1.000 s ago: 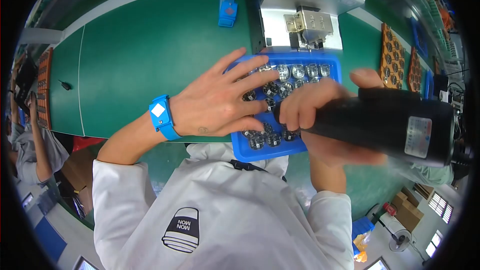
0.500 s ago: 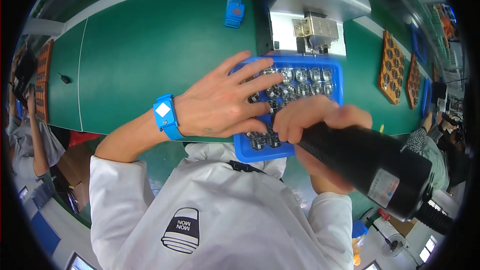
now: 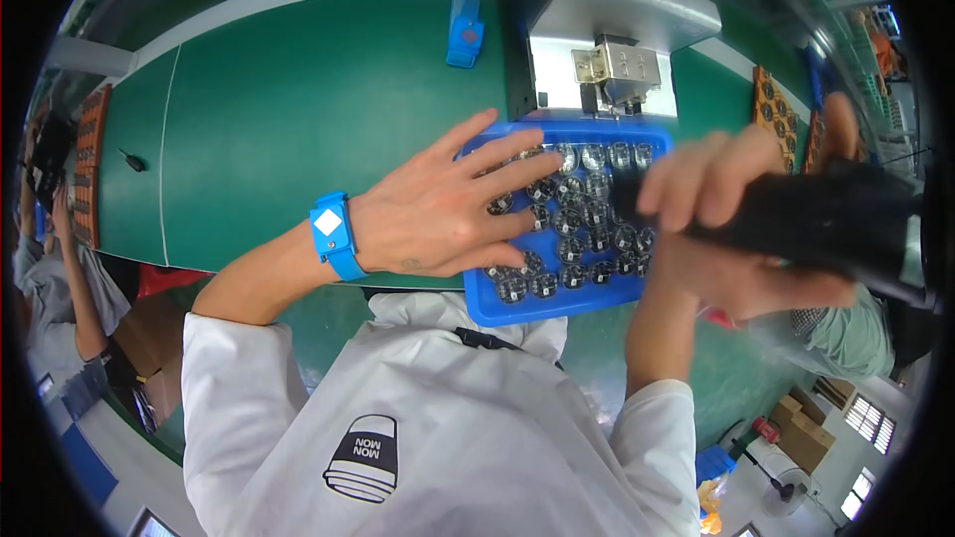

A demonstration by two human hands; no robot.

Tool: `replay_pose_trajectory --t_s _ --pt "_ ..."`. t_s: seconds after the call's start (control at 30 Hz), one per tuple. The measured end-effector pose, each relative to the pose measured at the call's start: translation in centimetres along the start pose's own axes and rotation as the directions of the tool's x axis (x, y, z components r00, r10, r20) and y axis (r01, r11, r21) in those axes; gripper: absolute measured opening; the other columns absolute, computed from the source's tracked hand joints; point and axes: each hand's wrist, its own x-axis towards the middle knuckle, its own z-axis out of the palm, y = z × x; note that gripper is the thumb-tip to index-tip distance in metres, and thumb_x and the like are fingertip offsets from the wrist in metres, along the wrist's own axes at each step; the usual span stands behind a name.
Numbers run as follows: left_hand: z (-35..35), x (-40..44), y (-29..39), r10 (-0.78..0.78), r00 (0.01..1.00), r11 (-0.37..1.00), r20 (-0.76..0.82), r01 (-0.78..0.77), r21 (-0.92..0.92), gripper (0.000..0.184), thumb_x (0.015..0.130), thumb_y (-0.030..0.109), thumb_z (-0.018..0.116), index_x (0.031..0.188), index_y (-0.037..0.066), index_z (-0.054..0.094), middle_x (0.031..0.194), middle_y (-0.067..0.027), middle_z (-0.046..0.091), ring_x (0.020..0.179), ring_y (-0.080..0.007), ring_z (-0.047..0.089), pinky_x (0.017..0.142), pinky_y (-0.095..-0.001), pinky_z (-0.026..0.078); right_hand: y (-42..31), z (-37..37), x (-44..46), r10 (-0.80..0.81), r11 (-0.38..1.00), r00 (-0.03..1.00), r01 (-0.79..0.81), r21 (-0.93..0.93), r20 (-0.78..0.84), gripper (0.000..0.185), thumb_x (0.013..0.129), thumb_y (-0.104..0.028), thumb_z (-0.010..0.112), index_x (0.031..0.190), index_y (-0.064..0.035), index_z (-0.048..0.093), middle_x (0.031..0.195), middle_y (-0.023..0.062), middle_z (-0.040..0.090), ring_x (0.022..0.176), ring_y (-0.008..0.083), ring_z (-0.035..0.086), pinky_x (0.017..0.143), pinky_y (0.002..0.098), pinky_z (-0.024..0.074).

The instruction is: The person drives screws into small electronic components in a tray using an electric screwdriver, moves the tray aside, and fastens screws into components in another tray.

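A blue tray (image 3: 567, 313) holds rows of small clear round parts with dark bits inside. My left hand (image 3: 453, 204), a blue wrist strap (image 3: 331, 235) on its wrist, reaches over the tray's left side. Its fingers are spread over the parts; their tips partly cover some of them. Wrapped round a black electric screwdriver (image 3: 826, 219), my right hand (image 3: 731, 199) is at the tray's right side. The tool is smeared by motion and points left over the tray's right part.
Behind the tray stands a metal machine (image 3: 637, 0) with a small silver block (image 3: 627, 70). Another blue wrist strap (image 3: 465, 35) lies on the green table (image 3: 298, 89). Orange trays (image 3: 776, 119) stand at right; other people sit at both sides.
My right hand has swung the electric screwdriver to the right and tipped it nearer level, uncovering more of the tray's parts. My left hand stays nearly in place.
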Motion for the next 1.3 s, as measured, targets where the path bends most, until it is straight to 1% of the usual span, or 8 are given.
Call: replay_pose_trajectory --t_s 0.23,0.4,0.5,0.7,0.8,0.87,0.97,1.3 --pt "0.0 0.2 0.1 0.086 0.995 0.996 -0.046 -0.086 0.015 0.035 0.087 0.042 0.068 0.097 0.009 0.073 0.137 -0.0187 0.055 0.133 -0.0374 0.049 0.112 -0.0606 0.033 -0.4 -3.6 3.5 -0.058 0.988 0.987 0.079 -0.135 0.151 0.109 0.077 -0.093 0.037 0.133 0.0 0.044 0.085 0.0082 0.05 0.068 0.0211 0.055 0.064 0.0381 0.0486" --pt "-0.2 0.3 0.2 0.161 0.984 0.982 -0.076 -0.167 -0.091 0.029 0.087 0.037 0.071 0.093 0.009 0.069 0.13 -0.018 0.059 0.128 -0.0367 0.053 0.112 -0.06 0.035 0.0 -3.8 4.0 0.005 0.988 0.999 0.002 -0.157 0.042 0.111 0.076 -0.095 0.033 0.129 0.0017 0.045 0.088 0.0108 0.053 0.071 0.0228 0.057 0.067 0.0389 0.0496" --pt "-0.2 0.3 0.3 0.177 0.98 0.977 -0.095 -0.186 -0.105 0.028 0.085 0.035 0.073 0.091 0.008 0.069 0.127 -0.0175 0.06 0.126 -0.0364 0.054 0.112 -0.0595 0.035 0.6 -4.2 4.7 -0.004 0.974 0.946 0.077 -0.213 0.323 0.114 0.078 -0.094 0.03 0.143 0.0003 0.031 0.088 0.0132 0.055 0.071 0.0234 0.058 0.067 0.0392 0.05" --pt "-0.1 0.4 0.1 0.175 0.98 0.977 -0.096 -0.185 -0.108 0.026 0.085 0.034 0.074 0.089 0.008 0.069 0.126 -0.0174 0.06 0.125 -0.0365 0.054 0.111 -0.0591 0.035 2.4 -3.7 3.9 0.0 1.0 0.995 0.001 -0.005 0.102 0.114 0.078 -0.092 0.033 0.149 -0.0023 0.023 0.085 0.0138 0.057 0.064 0.0238 0.058 0.062 0.0386 0.0508" --pt "0.0 0.4 -0.1 0.191 0.971 0.969 -0.141 -0.209 -0.13 0.028 0.084 0.034 0.071 0.079 0.006 0.065 0.122 -0.0198 0.059 0.123 -0.0351 0.054 0.111 -0.0582 0.035 0.8 -2.3 3.2 0.282 0.871 0.959 -0.269 -0.411 -0.029 0.113 0.079 -0.09 0.033 0.149 -0.0021 0.023 0.081 0.0121 0.056 0.062 0.0235 0.057 0.061 0.0395 0.0518" --pt "-0.3 0.2 -0.2 0.21 0.974 0.965 -0.089 -0.221 -0.139 0.027 0.086 0.035 0.072 0.091 0.008 0.07 0.127 -0.0177 0.06 0.127 -0.037 0.053 0.112 -0.0594 0.034 1.0 -3.0 1.9 0.147 0.989 0.985 -0.146 -0.018 0.085 0.112 0.08 -0.089 0.035 0.149 -0.0019 0.023 0.079 0.0112 0.055 0.062 0.0233 0.057 0.061 0.0398 0.0525" --pt "0.0 0.1 0.0 0.227 0.972 0.957 -0.062 -0.235 -0.171 0.031 0.086 0.039 0.071 0.092 0.008 0.072 0.129 -0.0184 0.059 0.128 -0.0378 0.052 0.112 -0.061 0.033 -1.1 0.2 -0.8 0.128 0.988 0.986 -0.137 -0.077 -0.11 0.105 0.083 -0.085 0.04 0.152 -0.0083 0.021 0.076 0.0104 0.054 0.055 0.0217 0.055 0.052 0.0389 0.0522" --pt "0.0 0.6 0.8 0.214 0.976 0.977 0.04 -0.214 -0.009 0.047 0.082 0.049 0.068 0.093 0.004 0.074 0.134 -0.0192 0.057 0.132 -0.0401 0.048 0.112 -0.0645 0.03 -2.0 1.4 -6.3 0.19 0.978 0.97 -0.2 -0.054 -0.149 0.098 0.085 -0.081 0.048 0.149 -0.0112 0.021 0.076 0.0136 0.057 0.057 0.0274 0.059 0.054 0.0418 0.0532"
